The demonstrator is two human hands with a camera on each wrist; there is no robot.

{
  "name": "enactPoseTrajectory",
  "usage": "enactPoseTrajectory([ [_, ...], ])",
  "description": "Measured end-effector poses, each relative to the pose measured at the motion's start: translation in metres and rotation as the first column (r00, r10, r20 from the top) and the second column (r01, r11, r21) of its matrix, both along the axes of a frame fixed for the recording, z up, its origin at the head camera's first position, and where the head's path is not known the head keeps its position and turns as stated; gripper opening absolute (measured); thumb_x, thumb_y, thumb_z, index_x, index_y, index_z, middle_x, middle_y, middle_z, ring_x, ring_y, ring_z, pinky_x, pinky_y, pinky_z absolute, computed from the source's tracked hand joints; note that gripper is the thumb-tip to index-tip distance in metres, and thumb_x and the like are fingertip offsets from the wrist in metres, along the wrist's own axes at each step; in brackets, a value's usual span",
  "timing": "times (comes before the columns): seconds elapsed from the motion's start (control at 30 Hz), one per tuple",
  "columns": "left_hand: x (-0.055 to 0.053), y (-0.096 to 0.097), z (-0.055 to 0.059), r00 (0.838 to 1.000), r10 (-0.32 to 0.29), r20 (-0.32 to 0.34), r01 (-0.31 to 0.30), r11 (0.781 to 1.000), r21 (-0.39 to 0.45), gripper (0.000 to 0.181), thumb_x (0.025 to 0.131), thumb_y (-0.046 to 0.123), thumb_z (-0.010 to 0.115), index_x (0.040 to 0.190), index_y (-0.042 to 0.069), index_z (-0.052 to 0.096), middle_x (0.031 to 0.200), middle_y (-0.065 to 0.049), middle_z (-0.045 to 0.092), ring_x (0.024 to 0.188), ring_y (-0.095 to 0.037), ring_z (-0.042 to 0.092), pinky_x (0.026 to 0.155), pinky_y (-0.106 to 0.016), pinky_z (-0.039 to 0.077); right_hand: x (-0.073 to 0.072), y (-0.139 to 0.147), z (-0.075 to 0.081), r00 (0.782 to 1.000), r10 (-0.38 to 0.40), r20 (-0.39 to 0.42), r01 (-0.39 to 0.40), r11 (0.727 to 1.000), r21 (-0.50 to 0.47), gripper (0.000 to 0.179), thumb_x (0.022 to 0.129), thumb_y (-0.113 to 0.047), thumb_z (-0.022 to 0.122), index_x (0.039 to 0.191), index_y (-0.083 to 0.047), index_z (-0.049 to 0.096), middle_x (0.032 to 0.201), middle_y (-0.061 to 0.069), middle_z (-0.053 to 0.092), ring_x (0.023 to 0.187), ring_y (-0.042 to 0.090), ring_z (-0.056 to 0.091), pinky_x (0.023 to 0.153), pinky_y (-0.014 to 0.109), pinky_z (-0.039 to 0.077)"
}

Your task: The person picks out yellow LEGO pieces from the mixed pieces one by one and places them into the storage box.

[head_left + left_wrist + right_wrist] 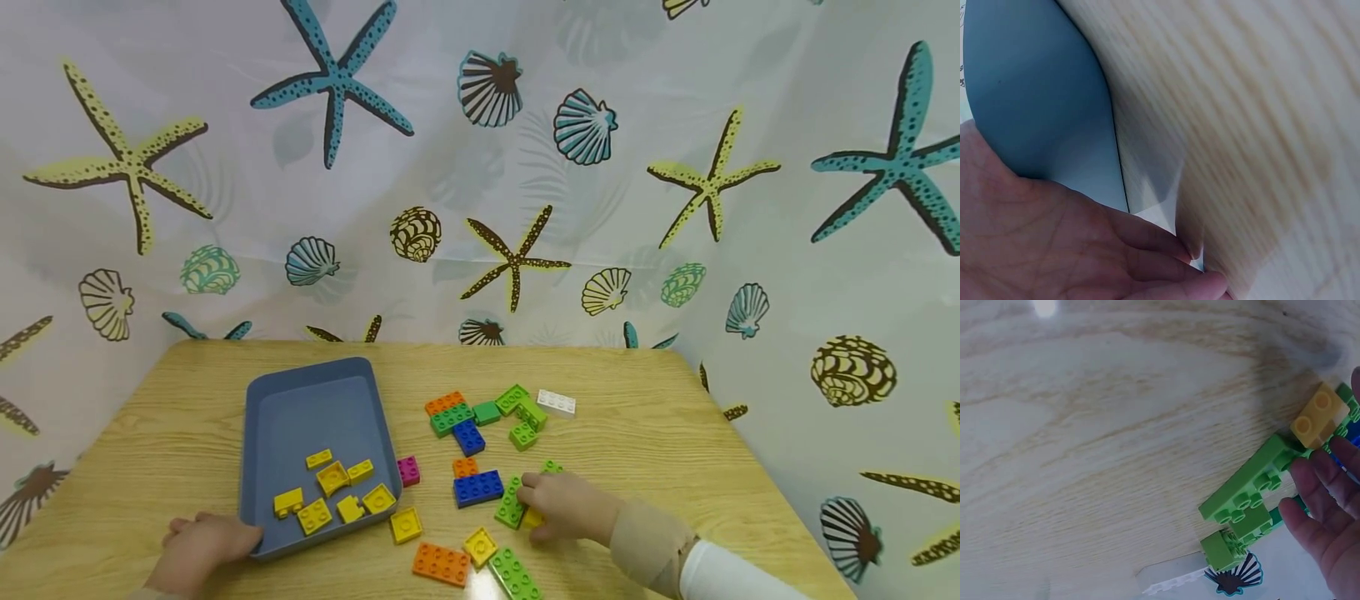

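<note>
"Which of your hands is nearer the yellow brick (1319,419)?"

"Your right hand (566,502): the brick lies on the table (637,425) just at your fingertips, beside a green brick (511,502). Your left hand (202,550) is well apart, at the near-left corner of the blue tray (322,417), its fingers extended."

"How does the brick lie to your fingers?"

"In the right wrist view its longer visible side slants across the line they point along. They are spread and only slightly bent; you show no clear grip on it."

"What can't you rely on?"

"Whether you touch it. From the head, your hand covers most of it; at the right wrist, your thumb is cut off by the edge."
</note>
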State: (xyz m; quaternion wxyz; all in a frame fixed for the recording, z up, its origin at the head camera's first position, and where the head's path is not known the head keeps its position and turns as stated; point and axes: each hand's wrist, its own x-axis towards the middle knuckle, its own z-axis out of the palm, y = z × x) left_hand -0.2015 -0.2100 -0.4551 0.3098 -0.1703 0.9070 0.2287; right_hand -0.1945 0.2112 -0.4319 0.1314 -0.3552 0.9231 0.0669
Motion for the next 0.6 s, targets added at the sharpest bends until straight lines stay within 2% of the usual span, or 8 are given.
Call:
enactPoseTrajectory([
  [0.1, 0.001, 0.000, 0.001, 1.000, -0.002, 0.005, 0.002, 1.000, 0.005, 0.084, 0.084, 0.028, 0.043, 0.115, -0.037, -0.001, 0.114, -0.059, -0.008, 0.111, -0.068, -0.002, 0.097, -0.062, 0.006, 0.003, 0.002, -0.004, 1.000, 0.003, -0.004, -0.003, 1.000, -0.027, 0.037, 0.077, -0.036, 0.067, 0.102, -0.010, 0.059, 0.092, -0.002, 0.050, 0.073, 0.007, 0.050, 0.065, 0.024, 0.046],
  [0.33, 0.002, 0.000, 0.003, 0.999, -0.036, -0.001, 0.036, 0.999, -0.022, 0.082, 0.084, 0.029, 0.043, 0.115, -0.036, 0.006, 0.115, -0.058, -0.005, 0.111, -0.068, 0.001, 0.097, -0.062, 0.007, 0.009, 0.006, -0.013, 1.000, 0.016, 0.018, -0.014, 0.991, -0.135, 0.023, 0.077, -0.021, 0.067, 0.095, -0.009, 0.058, 0.087, -0.004, 0.043, 0.068, 0.003, 0.040, 0.060, 0.018, 0.042],
  [0.47, 0.003, 0.000, 0.004, 0.997, -0.080, -0.019, 0.079, 0.996, -0.046, 0.079, 0.084, 0.030, 0.043, 0.114, -0.037, 0.012, 0.114, -0.059, 0.000, 0.110, -0.068, 0.004, 0.097, -0.063, 0.009, 0.009, 0.006, -0.013, 0.998, -0.016, 0.065, 0.026, 0.987, -0.160, 0.020, 0.077, -0.017, 0.067, 0.093, -0.010, 0.058, 0.087, -0.004, 0.044, 0.067, 0.003, 0.041, 0.060, 0.018, 0.042],
  [0.6, 0.004, 0.001, 0.003, 0.994, -0.094, -0.047, 0.091, 0.993, -0.072, 0.080, 0.085, 0.031, 0.044, 0.113, -0.037, 0.013, 0.113, -0.059, 0.003, 0.110, -0.068, 0.006, 0.096, -0.063, 0.009, 0.005, 0.004, -0.008, 0.993, -0.050, 0.105, 0.068, 0.981, -0.183, 0.019, 0.077, -0.013, 0.067, 0.094, -0.012, 0.058, 0.088, -0.004, 0.046, 0.066, 0.004, 0.041, 0.059, 0.019, 0.041],
])
